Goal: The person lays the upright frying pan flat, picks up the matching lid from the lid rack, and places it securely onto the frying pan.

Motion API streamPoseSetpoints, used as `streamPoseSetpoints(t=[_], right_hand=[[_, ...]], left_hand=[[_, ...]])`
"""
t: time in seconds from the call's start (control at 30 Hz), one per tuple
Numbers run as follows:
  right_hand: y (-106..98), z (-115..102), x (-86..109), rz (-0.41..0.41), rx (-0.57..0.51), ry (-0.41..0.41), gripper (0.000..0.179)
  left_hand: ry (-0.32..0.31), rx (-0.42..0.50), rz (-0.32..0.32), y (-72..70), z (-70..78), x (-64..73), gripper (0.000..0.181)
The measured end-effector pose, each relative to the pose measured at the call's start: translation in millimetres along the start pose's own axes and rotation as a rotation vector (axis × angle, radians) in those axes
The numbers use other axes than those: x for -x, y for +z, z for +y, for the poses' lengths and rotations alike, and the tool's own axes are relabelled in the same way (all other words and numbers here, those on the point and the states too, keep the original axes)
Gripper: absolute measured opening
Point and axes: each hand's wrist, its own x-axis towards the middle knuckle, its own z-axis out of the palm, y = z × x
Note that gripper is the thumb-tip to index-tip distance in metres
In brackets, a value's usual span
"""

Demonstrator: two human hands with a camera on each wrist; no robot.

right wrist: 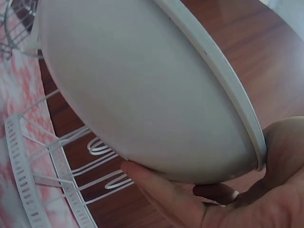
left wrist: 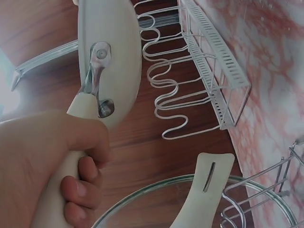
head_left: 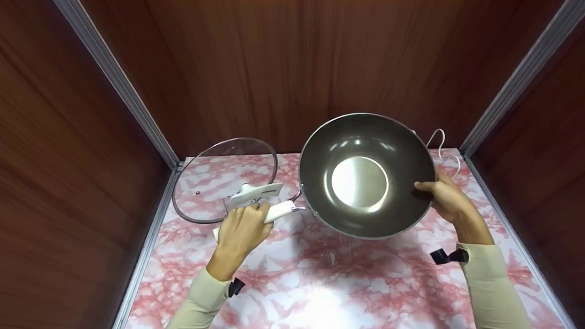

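A wok (head_left: 365, 219) with a dark inside and a cream outside is held up over the table, its bowl tilted toward the head camera. My left hand (head_left: 244, 228) grips its white handle (head_left: 279, 211), fingers curled round it in the left wrist view. At the right rim, my right hand (head_left: 452, 201) grips the wok, thumb on the inside wall. Its other fingers lie under the cream outer wall (right wrist: 142, 95) in the right wrist view. Left of the wok stands a glass lid (head_left: 275, 167), upright, with a white slotted turner (head_left: 256, 193) in front of it.
A white wire dish rack (left wrist: 209, 61) stands behind the wok, mostly hidden in the head view. A metal wire holder (left wrist: 266, 178) is beside the lid and turner. Dark wood panels (head_left: 237, 68) enclose the pink marbled table (head_left: 274, 283) at the back and sides.
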Motion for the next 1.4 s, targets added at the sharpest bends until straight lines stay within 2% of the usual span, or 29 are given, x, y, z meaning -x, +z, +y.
streamPoseSetpoints(t=[0.23, 0.47, 0.57, 0.73, 0.9, 1.13, 1.4], right_hand=[[4, 2, 9.3, 0.026, 0.083, -0.02, 0.043], [8, 7, 16.4, 0.065, 0.088, -0.027, 0.072], [10, 9, 20.6, 0.071, 0.112, -0.036, 0.074], [13, 13, 26.8, 0.109, 0.136, -0.048, 0.058], [15, 18, 31.4, 0.129, 0.12, -0.061, 0.049], [18, 26, 37.2, 0.143, 0.11, -0.064, 0.047], [21, 36, 42.8, 0.185, 0.114, -0.038, 0.047]], left_hand=[[0.007, -0.024, 0.025, 2.2, -4.2, 1.4, 0.022], [0.0, -0.065, 0.052, 5.3, -5.2, 3.2, 0.021], [-0.002, -0.085, 0.05, 6.1, -6.0, 4.7, 0.02], [-0.022, -0.082, 0.045, 6.5, -7.2, 7.8, 0.022], [-0.027, -0.145, 0.027, 7.2, -7.2, 10.7, 0.024], [-0.055, -0.184, -0.015, 8.6, -6.5, 16.6, 0.03], [-0.071, -0.159, -0.007, 10.1, -5.6, 22.3, 0.034]])
